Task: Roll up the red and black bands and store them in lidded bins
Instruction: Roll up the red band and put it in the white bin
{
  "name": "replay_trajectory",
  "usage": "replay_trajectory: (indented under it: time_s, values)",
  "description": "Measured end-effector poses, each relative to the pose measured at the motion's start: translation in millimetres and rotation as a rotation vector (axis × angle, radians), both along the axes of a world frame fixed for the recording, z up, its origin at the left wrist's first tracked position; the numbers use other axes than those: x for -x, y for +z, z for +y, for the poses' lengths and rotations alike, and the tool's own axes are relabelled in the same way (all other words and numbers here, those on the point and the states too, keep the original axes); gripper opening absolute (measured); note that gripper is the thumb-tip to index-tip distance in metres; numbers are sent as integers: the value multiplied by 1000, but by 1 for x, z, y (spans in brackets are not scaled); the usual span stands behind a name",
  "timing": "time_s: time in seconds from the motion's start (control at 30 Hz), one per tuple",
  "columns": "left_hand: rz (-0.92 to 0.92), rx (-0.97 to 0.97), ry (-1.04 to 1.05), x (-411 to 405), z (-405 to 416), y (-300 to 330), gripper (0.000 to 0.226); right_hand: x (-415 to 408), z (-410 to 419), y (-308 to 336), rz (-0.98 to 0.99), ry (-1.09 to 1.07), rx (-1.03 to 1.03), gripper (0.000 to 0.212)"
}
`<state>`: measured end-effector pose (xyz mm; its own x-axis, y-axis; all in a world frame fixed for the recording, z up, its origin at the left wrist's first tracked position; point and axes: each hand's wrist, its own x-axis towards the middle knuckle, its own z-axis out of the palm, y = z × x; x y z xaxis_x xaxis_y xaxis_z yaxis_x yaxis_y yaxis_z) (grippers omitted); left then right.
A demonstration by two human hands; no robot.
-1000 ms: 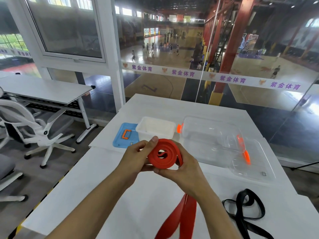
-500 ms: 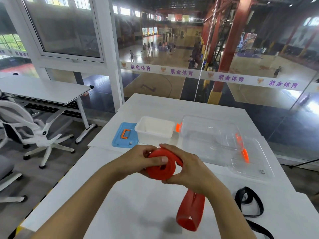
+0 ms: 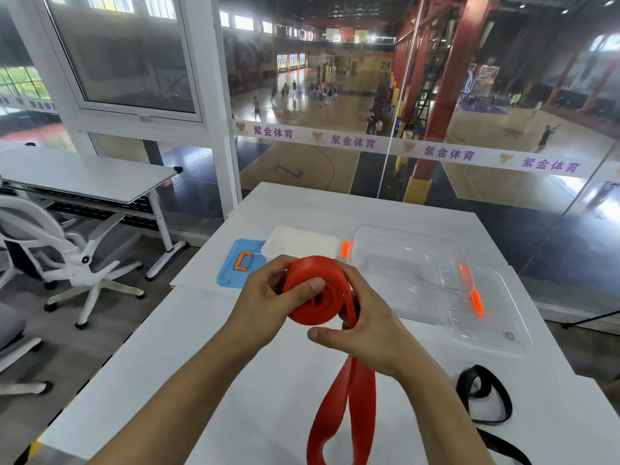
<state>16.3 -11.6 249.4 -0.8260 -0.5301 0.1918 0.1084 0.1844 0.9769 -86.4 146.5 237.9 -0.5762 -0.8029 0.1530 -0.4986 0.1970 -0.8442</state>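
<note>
Task approx. half through step one: the flat red rubber band [image 3: 313, 293] is partly coiled, held above the white table [image 3: 188, 357]. Left hand [image 3: 268, 307] pinches the coil, thumb across its face; right hand [image 3: 365, 327] cups it w/ fingers curled, loose tail hanging down. Black rubber band [image 3: 486, 397] lies unrolled at right. White opaque bin [image 3: 302, 241], blue lid [image 3: 235, 266], clear plastic bin [image 3: 409, 263] & clear lid [image 3: 496, 317] all open, empty. Window banner [image 3: 402, 147] reads 紫金体育.
</note>
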Motion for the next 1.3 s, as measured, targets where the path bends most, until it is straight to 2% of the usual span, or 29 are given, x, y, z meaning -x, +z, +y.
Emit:
replay_trajectory:
  time_s: [0.1,0.2,0.37,0.47,0.57,0.67,0.73,0.83,0.9,0.97,1.07,1.13,1.23,1.3]
  values:
    - [50,-146,102,3,4,3,43,-11,-3,-10,-36,-22,37,109]
    - [61,-236,128,7,13,9,36,-26,-12,-18,-34,-131,112,117]
    - [67,-305,108,12,28,6,41,-38,-30,-28,-53,-337,268,113]
    - [14,-394,48,15,31,-2,43,-34,-31,-27,-56,-397,265,110]
    - [-70,-451,-13,11,28,-5,33,-26,-27,-28,-76,-359,225,105]
    - [-178,-358,-73,1,11,-6,41,-11,-12,-24,-18,-193,108,104]
    - [-206,-297,-116,-4,-4,-5,47,-1,-3,-17,62,-42,-60,111]
    - [-322,-85,-243,-6,-21,2,52,2,1,-11,157,100,-251,118]
    - [-452,82,-350,-4,-26,7,47,-2,-1,-10,200,126,-289,119]
    - [-511,206,-346,-3,-28,8,35,-4,-3,-11,215,123,-304,119]
    - [-442,255,-281,-3,-28,1,22,-2,-4,-15,166,99,-288,116]
    - [-350,191,-249,-4,-25,-3,19,3,-1,-15,163,83,-233,106]
    - [-194,44,-116,-2,-21,-10,30,7,5,-11,124,17,-121,77]
    - [-102,-57,-22,2,-14,-14,34,6,4,-12,54,-36,-55,72]
